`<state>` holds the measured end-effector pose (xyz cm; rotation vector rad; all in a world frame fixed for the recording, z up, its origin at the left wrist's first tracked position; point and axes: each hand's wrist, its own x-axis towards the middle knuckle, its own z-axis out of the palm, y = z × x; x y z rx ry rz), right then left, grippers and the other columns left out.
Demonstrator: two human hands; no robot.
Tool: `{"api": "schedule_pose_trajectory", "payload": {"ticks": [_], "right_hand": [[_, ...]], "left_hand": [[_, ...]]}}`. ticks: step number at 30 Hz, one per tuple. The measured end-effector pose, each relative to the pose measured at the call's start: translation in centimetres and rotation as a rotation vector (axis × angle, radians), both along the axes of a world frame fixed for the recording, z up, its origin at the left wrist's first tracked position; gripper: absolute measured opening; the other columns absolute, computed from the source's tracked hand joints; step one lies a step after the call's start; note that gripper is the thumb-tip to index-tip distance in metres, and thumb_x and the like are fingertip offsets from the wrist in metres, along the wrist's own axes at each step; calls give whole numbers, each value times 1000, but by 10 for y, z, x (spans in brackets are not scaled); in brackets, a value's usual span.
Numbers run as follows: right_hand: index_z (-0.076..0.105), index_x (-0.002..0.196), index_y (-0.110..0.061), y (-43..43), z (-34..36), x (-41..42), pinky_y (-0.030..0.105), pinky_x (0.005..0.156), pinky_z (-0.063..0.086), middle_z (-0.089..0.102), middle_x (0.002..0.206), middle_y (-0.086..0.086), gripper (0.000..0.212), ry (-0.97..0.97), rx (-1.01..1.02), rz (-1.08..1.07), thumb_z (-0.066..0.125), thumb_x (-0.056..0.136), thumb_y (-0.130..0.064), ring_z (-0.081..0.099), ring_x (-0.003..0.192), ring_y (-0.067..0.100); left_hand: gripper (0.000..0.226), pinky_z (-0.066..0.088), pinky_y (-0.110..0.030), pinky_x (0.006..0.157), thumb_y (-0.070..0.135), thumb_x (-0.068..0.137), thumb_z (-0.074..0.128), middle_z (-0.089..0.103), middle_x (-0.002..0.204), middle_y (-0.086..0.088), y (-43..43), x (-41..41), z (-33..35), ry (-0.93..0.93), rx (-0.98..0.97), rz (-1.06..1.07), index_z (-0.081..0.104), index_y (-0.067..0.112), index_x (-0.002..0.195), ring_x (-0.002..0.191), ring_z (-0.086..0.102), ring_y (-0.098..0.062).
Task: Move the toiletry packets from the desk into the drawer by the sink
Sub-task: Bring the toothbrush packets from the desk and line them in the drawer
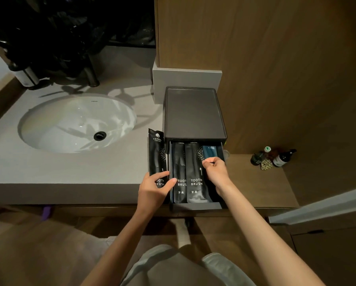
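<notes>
Left hand [154,188] grips toothbrush packet [157,153] just outside left wall of drawer [195,206]; right hand [215,170] pinches teal packet [211,151] by right wall. Drawer nearly full.

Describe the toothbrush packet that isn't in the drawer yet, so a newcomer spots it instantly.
Start at the white oval sink; right of it stands the dark grey drawer box with its drawer pulled open. The black foil toothbrush packet is held by the left hand just outside the drawer's left wall. Its two lookalikes lie inside.
</notes>
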<state>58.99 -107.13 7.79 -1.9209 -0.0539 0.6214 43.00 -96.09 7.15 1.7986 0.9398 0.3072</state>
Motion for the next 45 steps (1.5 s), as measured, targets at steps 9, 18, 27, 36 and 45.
{"api": "schedule_pose_trajectory", "payload": {"ticks": [9,18,27,36,45], "right_hand": [[56,84,-18,-1,-6,2,20,60,38,55,73,-4,13,-91,-53,34,54,94,-9,46,62,7],[54,105,-15,-6,9,-13,30,77,49,58,96,3,18,-424,-173,190,61,89,-12,59,80,20],[6,150,-44,-23,13,-5,37,110,37,-16,159,-17,70,-597,-470,973,49,95,-45,3,149,20],[3,151,-40,-20,15,2,25,65,43,-21,159,-11,73,-615,-588,1046,47,93,-45,58,115,22],[4,152,-38,-18,16,-8,30,84,51,-21,159,-11,73,-686,-517,1019,46,93,-47,39,137,22]], "left_hand": [[31,40,-7,78,33,77,76,62,112,-1,2,1,-6,-23,42,0,72,24,107,92,59,-4],[32,38,-3,76,30,76,77,63,111,-3,2,0,-9,-63,72,2,72,21,107,92,58,-3],[34,40,0,71,33,77,76,61,111,-1,2,-1,-8,-75,69,-21,71,22,109,83,58,3],[35,39,-6,77,35,78,75,62,112,-2,2,-2,-8,-70,48,-37,71,22,111,90,60,-8],[36,44,-24,82,31,81,73,59,112,-6,-3,2,-5,-20,103,-17,68,19,114,82,57,-13]]}}
